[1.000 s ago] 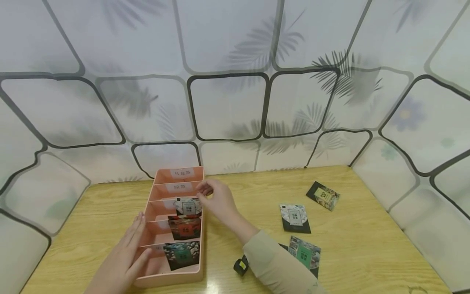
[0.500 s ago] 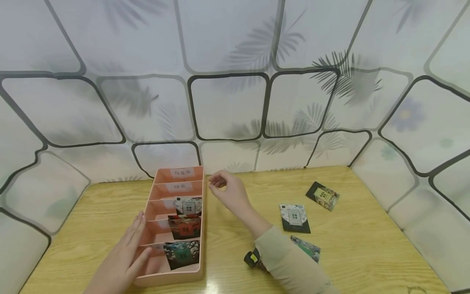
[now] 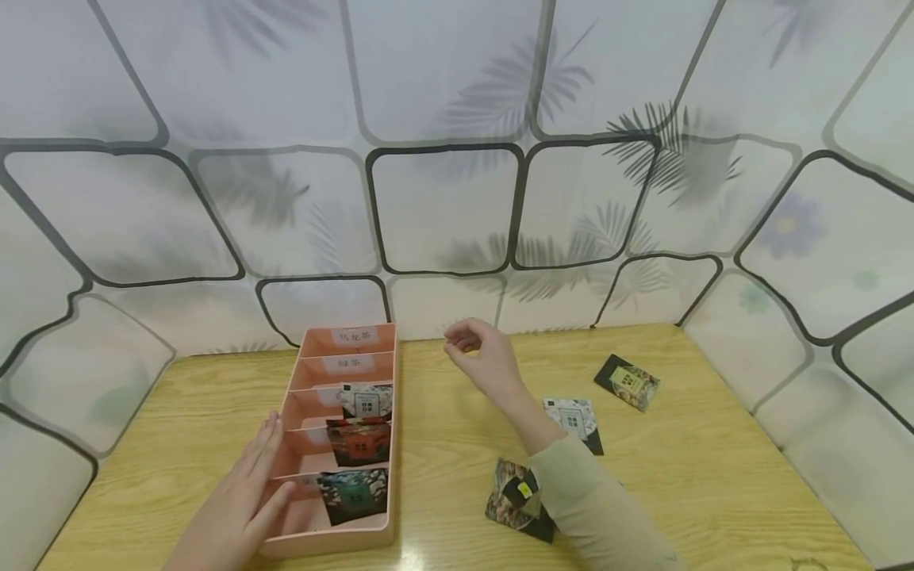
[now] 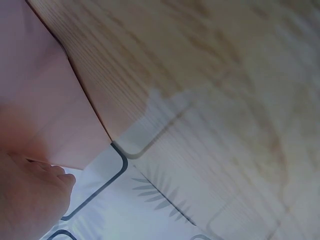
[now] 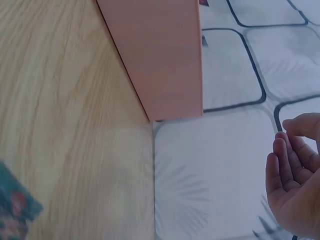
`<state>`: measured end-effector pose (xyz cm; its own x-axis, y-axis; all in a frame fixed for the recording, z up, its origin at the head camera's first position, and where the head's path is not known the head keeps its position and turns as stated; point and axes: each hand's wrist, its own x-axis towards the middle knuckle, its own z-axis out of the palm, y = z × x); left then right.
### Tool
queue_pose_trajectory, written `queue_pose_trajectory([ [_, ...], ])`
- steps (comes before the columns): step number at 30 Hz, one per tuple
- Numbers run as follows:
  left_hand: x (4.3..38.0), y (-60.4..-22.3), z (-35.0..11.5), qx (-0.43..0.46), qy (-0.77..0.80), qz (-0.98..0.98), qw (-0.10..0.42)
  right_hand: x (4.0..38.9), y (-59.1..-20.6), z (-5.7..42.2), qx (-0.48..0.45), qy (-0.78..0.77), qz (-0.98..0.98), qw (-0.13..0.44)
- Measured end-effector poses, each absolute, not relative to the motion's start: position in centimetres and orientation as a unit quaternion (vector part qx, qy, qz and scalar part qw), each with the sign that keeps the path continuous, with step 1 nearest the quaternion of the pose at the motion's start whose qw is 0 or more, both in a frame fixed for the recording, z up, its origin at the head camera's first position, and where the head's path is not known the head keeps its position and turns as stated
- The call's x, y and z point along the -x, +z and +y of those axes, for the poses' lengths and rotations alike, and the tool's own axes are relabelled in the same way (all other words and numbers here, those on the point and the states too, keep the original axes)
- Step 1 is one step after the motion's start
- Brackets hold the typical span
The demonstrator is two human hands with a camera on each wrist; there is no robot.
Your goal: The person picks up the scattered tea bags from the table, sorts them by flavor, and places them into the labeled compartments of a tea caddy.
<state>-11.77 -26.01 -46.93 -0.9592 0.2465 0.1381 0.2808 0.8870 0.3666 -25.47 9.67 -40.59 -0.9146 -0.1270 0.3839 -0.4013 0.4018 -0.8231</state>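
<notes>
While the left hand [image 3: 239,485] lies with extended fingers along its left wall, gripping nothing, the pink five-compartment box [image 3: 328,543] stands at the left of the work. Its nearest compartment holds a green-labelled tea sachet [image 3: 355,496], the next a red tea sachet [image 3: 359,444], and the third a white patterned tea sachet [image 3: 366,401], all leaning toward the right side. Handwritten paper labels [image 3: 350,363] show on the dividers, most clearly in the two farthest compartments

Right of the box, the right hand [image 3: 485,361] hangs over the table, fingers loosely bent, thumb close to the fingertips, holding nothing. Beneath its beige sleeve [image 3: 607,507], a small black object with a yellow patch [image 3: 521,492] partly covers a dark patterned sachet [image 3: 500,506]. Farther right lie a white-and-black sachet [image 3: 571,416], partly behind the forearm, and a yellow-labelled sachet [image 3: 628,384]

Everything rests on a pale wood-grain table [image 3: 428,444], enclosed by a wall covering [image 3: 443,210] printed with rounded outlines and grey leaves

Compared with a second ago, the right hand has moved from the box's right rim to well clear of it; another green-labelled sachet on the table has become nearly all hidden by the sleeve; the left hand and the boxed sachets have stayed put
</notes>
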Motion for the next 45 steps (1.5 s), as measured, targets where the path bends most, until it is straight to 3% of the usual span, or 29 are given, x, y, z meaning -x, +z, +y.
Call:
queue_pose_trajectory([
  [15, 11.8, -46.7, -25.9, 0.132, -0.203, -0.970, 0.035, 25.8, -40.6, 16.4, -0.123, 0.500, -0.845, 0.145],
  [37, 11.6, -46.2, -25.7, 0.122, -0.212, -0.969, 0.022, 24.5, -42.5, 24.5, -0.067, 0.412, -0.904, 0.092],
  [45, 11.6, -46.2, -25.8, 0.122, -0.213, -0.969, 0.024, 24.0, -43.2, 26.3, -0.066, 0.391, -0.917, 0.044],
])
